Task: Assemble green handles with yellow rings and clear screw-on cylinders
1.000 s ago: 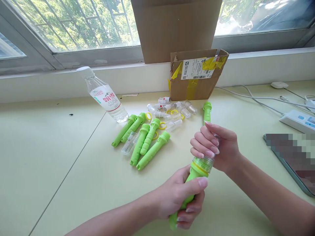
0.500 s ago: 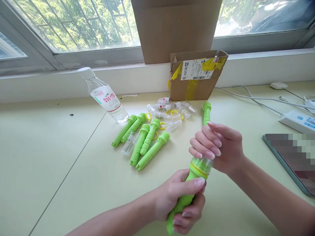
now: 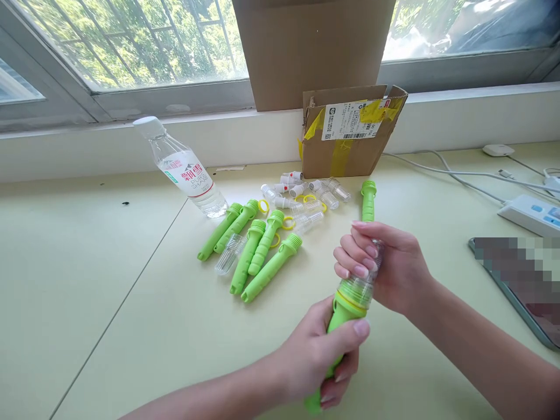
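Head view: the left hand (image 3: 315, 350) is clamped around a green threaded handle (image 3: 343, 319), thumb along its side, low enough to leave the collar free. The right hand (image 3: 394, 256) is curled over the clear plastic sleeve (image 3: 365, 286) at the handle's upper end, its fingers wrapped across the front. With one hand on each part, the grip seems suited to bracing the handle against a turn. A yellow ring (image 3: 353, 301) sits around the joint, between sleeve and collar. The held piece slants over the near side of the bench (image 3: 131, 350), top end away from the body; the sleeve's far end is mostly hidden by fingers, so its contents are hard to make out.

Five loose green handles (image 3: 271, 271) lie left of the hands, threaded ends mostly pointing away, presumably laid within reach. White inserts (image 3: 286, 203) are grouped behind them, in front of the cardboard box (image 3: 317, 163). Another green handle (image 3: 368, 201) lies just beyond the right hand.
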Motion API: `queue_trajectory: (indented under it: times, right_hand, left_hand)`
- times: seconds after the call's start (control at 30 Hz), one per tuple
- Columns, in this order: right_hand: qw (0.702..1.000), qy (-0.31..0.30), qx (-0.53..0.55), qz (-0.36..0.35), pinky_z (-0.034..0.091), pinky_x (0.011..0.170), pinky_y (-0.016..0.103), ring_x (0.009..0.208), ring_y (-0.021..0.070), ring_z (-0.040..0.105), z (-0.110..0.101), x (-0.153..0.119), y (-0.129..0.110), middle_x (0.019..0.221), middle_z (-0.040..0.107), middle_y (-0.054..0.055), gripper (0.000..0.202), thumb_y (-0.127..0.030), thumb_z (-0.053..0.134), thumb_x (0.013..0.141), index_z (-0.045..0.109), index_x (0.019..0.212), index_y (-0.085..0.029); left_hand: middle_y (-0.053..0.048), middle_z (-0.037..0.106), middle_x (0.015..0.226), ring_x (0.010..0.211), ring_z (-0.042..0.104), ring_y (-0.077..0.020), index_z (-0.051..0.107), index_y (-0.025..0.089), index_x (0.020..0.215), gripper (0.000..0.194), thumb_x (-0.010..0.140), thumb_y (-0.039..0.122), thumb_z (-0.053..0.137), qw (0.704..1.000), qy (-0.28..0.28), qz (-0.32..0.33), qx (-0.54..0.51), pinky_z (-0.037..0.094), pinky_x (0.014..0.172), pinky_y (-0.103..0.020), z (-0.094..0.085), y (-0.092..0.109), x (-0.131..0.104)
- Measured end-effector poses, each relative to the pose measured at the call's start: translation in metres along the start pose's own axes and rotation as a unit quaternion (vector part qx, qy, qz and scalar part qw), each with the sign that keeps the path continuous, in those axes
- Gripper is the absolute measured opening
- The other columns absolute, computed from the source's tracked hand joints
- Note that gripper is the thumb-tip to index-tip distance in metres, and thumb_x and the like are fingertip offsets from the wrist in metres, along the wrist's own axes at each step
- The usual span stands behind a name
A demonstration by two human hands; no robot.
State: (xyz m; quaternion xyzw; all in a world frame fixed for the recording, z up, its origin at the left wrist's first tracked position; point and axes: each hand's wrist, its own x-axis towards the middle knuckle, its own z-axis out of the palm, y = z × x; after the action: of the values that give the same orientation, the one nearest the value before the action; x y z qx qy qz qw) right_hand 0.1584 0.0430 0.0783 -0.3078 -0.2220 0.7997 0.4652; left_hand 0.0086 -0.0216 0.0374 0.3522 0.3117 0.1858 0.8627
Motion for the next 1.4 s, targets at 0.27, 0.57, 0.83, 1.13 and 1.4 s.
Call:
queue_trajectory:
  times: [0.27,0.57,0.83,1.13,1.4]
  right_hand:
    - [0.997,0.003,0.074,-0.003,0.037,0.04,0.023,0.034,0.0066,0.025,-0.011,0.01,0.005,0.033,0.022,-0.007,0.054,-0.017,0.058,0.075,0.018,0.04,-0.021]
    - [0.988,0.155,-0.001,0.009,0.041,0.042,0.025,0.035,0.0077,0.034,0.0,0.006,0.012,0.035,0.031,-0.007,0.045,-0.022,0.065,0.073,0.032,0.042,-0.021]
    - [0.996,-0.066,0.06,0.005,0.039,0.042,0.022,0.034,0.0063,0.032,-0.015,0.01,0.0,0.033,0.028,-0.006,0.054,-0.022,0.062,0.077,0.023,0.039,-0.019]
    - [0.979,0.202,0.027,-0.006,0.037,0.038,0.025,0.033,0.0071,0.029,-0.005,0.012,0.017,0.033,0.026,-0.008,0.046,-0.019,0.063,0.071,0.027,0.043,-0.022]
    - [0.998,-0.049,0.027,-0.026,0.042,0.047,0.023,0.039,0.0073,0.037,-0.01,0.006,-0.004,0.038,0.033,-0.006,0.05,-0.026,0.063,0.075,0.026,0.042,-0.019]
  left_hand:
    - [0.008,0.038,0.046,0.029,0.03,-0.0061,0.037,0.021,0.073,0.036,0.089,0.049,0.052,0.998,-0.038,-0.054,-0.016,0.028,0.028,-0.018,-0.006,0.013,0.001]
    - [0.009,0.04,0.056,0.041,0.034,-0.0055,0.041,0.021,0.086,0.03,0.089,0.046,0.056,0.981,0.14,0.035,0.128,0.03,0.04,-0.019,0.006,-0.002,-0.001]
    - [0.009,0.039,0.047,0.03,0.027,-0.0062,0.037,0.023,0.081,0.034,0.088,0.051,0.054,0.992,-0.084,-0.083,-0.052,0.026,0.028,-0.017,-0.008,0.017,-0.002]
    - [0.005,0.042,0.065,0.055,0.038,-0.0081,0.044,0.019,0.081,0.029,0.09,0.044,0.055,0.937,0.223,0.094,0.252,0.032,0.049,-0.021,0.005,-0.003,-0.001]
    - [0.01,0.037,0.049,0.031,0.024,-0.0062,0.033,0.024,0.081,0.037,0.088,0.056,0.051,0.985,-0.133,-0.101,-0.046,0.024,0.03,-0.018,-0.013,0.027,-0.004]
